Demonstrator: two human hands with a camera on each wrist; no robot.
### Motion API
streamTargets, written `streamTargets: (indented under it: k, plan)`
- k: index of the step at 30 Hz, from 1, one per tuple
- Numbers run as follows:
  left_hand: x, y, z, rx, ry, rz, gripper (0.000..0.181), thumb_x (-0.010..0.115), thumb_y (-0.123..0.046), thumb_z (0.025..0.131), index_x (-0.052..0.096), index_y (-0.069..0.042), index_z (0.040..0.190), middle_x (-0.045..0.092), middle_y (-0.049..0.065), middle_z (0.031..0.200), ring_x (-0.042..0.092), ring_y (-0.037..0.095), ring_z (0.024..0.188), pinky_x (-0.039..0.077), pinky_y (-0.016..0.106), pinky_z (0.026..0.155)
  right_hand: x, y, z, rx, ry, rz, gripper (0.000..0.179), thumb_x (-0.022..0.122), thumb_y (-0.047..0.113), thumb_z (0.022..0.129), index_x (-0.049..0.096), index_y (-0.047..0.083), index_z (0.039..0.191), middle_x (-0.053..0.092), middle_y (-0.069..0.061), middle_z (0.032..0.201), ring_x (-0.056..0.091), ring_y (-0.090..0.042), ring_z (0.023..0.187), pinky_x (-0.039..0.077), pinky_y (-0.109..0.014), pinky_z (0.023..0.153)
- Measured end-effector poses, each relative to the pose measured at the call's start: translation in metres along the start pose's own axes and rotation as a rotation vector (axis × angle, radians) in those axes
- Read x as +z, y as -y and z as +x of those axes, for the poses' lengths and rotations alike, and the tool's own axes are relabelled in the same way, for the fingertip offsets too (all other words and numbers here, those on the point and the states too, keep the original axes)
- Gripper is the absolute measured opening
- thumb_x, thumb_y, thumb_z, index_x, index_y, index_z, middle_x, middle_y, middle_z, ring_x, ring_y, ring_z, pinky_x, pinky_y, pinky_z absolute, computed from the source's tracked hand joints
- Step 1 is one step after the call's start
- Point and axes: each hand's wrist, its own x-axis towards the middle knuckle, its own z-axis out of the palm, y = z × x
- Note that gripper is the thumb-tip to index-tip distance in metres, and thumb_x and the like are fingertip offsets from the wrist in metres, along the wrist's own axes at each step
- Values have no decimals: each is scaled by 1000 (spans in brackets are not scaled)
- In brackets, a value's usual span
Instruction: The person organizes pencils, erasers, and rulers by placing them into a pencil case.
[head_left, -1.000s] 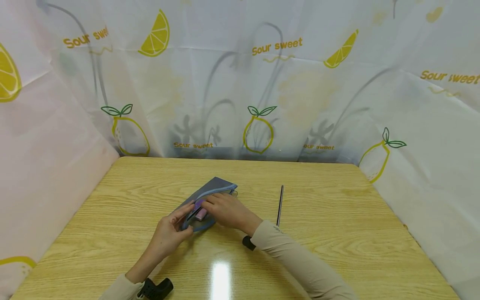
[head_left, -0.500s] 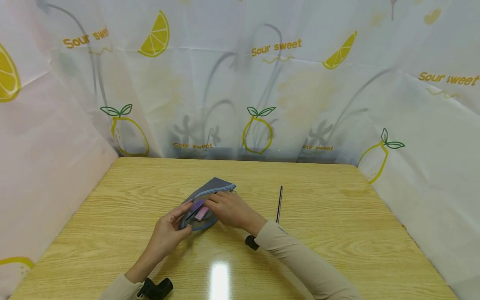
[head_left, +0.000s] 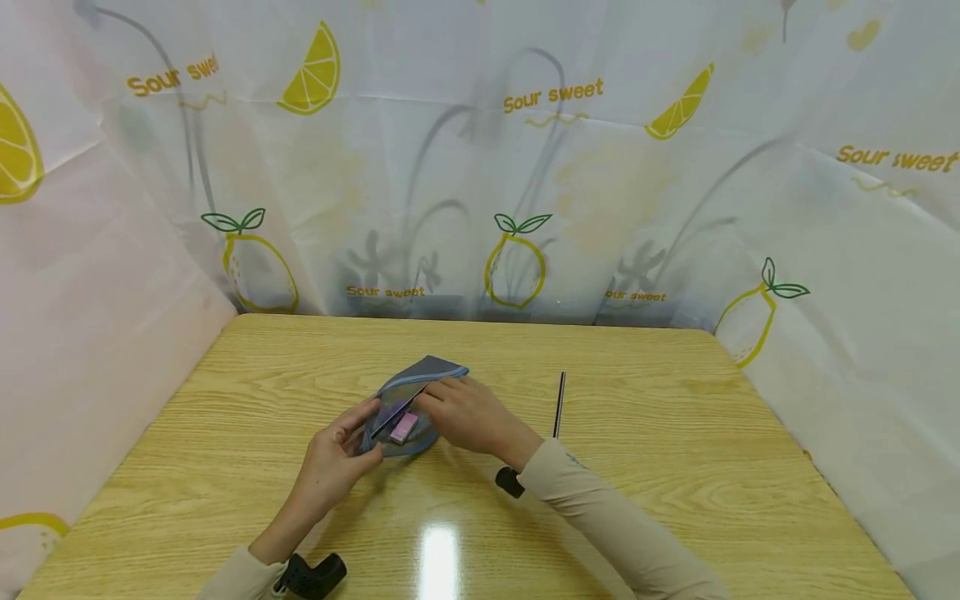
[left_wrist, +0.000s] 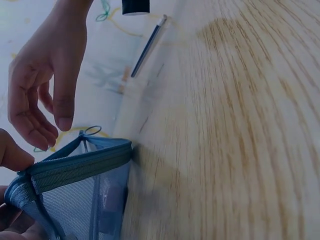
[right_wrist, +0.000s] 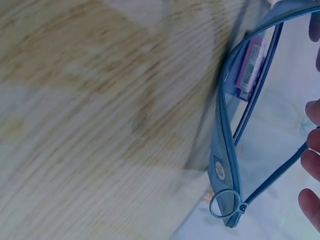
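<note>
A blue mesh zip pouch (head_left: 431,365) lies with its mouth unzipped in the head view. At its near left end my left hand (head_left: 330,462) grips the rim between thumb and fingers. Inside are a pink block (right_wrist: 250,65) with a barcode label, something purple beside it, and a slim dark stick (head_left: 393,417) lying slantwise. Above the mouth hovers my right hand (head_left: 472,419); the left wrist view shows its fingers loosely curled with nothing between them. The zip's ring pull (right_wrist: 225,202) hangs at the pouch's far end.
To the right of the pouch a dark pencil (head_left: 559,404) lies on the wooden table (head_left: 675,467), partly behind the right forearm. Behind the table hangs a white lemon-print curtain (head_left: 450,167). Each wrist wears a black camera.
My right hand has drawn back slightly to the right, uncovering more of the pink block and dark stick. My left hand keeps its grip, and the pouch has shifted only slightly.
</note>
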Motion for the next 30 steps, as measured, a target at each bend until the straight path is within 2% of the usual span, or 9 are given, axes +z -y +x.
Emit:
streamTargets:
  k: [4,14,23,26,30]
  plan:
    - [0,0,1,5,-10,-11,58,67,11,83,48,7,138,42,22,145,45,39,126,42,36,98,-2,-2,-1,8,-12,6,18,64,16,93,68,17,110,65,3,103,63,-13,95,53,-26,73]
    - [-1,-2,4,-4,-23,-7,57,68,8,84,48,7,138,43,21,144,44,37,128,40,37,99,-14,-5,-3,5,21,-21,20,66,20,92,68,17,112,65,3,106,62,-13,97,52,-26,78]
    - [-2,-2,4,-17,-42,-34,57,67,10,84,48,8,137,45,23,142,44,37,128,40,15,93,-24,-7,-6,-5,-3,-4,23,70,20,89,68,16,112,64,2,104,62,-15,96,53,-29,76]
    - [-2,-3,4,-21,-43,-37,56,67,10,84,48,8,137,45,23,141,43,36,128,40,16,94,-26,-8,-7,-12,-1,-2,23,70,19,89,68,15,111,65,2,105,62,-15,96,52,-30,76]
    - [-2,-5,3,-25,-42,-23,56,67,9,85,48,7,138,46,23,141,43,36,129,40,25,97,-30,-9,-8,-20,-7,-9,23,70,20,88,68,15,110,65,2,105,62,-15,96,52,-30,78]
